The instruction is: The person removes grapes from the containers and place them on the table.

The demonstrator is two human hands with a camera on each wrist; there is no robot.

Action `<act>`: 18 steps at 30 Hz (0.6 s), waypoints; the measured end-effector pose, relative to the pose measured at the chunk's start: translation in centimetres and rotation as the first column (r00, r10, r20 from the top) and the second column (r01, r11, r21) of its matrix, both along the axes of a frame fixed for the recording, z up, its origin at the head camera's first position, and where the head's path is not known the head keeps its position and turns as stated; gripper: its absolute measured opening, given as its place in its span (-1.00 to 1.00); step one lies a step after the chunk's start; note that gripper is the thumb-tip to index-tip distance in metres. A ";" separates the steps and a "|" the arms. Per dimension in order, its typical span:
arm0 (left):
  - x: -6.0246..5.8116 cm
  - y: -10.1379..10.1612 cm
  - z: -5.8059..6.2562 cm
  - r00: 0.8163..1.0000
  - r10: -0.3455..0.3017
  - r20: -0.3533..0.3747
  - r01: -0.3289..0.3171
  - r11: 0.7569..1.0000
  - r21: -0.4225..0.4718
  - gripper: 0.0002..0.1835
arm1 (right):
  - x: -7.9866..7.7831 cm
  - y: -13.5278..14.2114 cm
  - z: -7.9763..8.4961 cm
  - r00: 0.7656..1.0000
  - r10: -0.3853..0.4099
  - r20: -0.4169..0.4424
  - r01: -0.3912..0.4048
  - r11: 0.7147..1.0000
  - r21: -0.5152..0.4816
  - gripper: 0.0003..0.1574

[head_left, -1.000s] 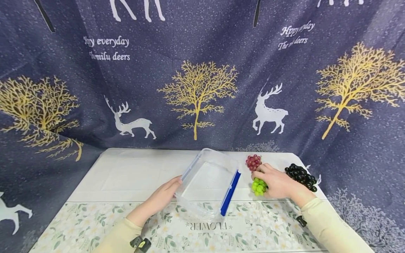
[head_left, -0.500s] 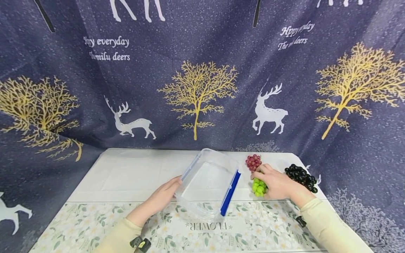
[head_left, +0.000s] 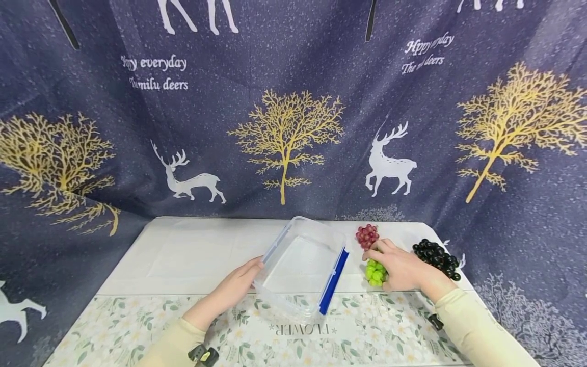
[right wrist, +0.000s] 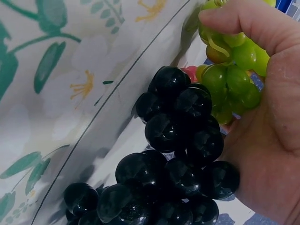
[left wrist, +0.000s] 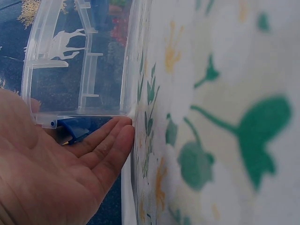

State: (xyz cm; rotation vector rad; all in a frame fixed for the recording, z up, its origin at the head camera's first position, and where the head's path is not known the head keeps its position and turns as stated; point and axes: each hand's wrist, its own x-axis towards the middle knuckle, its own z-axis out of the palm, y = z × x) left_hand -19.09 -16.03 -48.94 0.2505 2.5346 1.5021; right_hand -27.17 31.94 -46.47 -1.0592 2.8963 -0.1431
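Observation:
A clear plastic food box [head_left: 300, 265] with a blue clasp [head_left: 334, 281] along its right side stands lidless and turned slightly on the table. My left hand [head_left: 240, 280] rests against its left wall; in the left wrist view, straight fingers [left wrist: 110, 147] lie along the outside, below another blue clasp [left wrist: 75, 130]. My right hand [head_left: 401, 266] grips a bunch of green grapes [head_left: 375, 273] between thumb and fingers, as the right wrist view also shows. Just beyond that hand lies a bunch of red grapes [head_left: 367, 236]. Black grapes [head_left: 435, 256] lie beside the right wrist.
The white table [head_left: 192, 250] carries a floral mat [head_left: 137, 326] with "FLOWER" printed on it along the front. A dark blue curtain [head_left: 321, 61] with deer and gold trees hangs directly behind the table's back edge.
My right hand and the green grapes have shifted very slightly toward the table's front. The left hand and the food box stay where they were.

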 end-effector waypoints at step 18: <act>-0.3 -0.1 -0.6 1.000 -0.018 0.006 0.018 1.000 0.025 -0.24 | 0.6 -0.4 1.1 0.994 -0.028 0.106 0.033 0.998 -0.049 0.28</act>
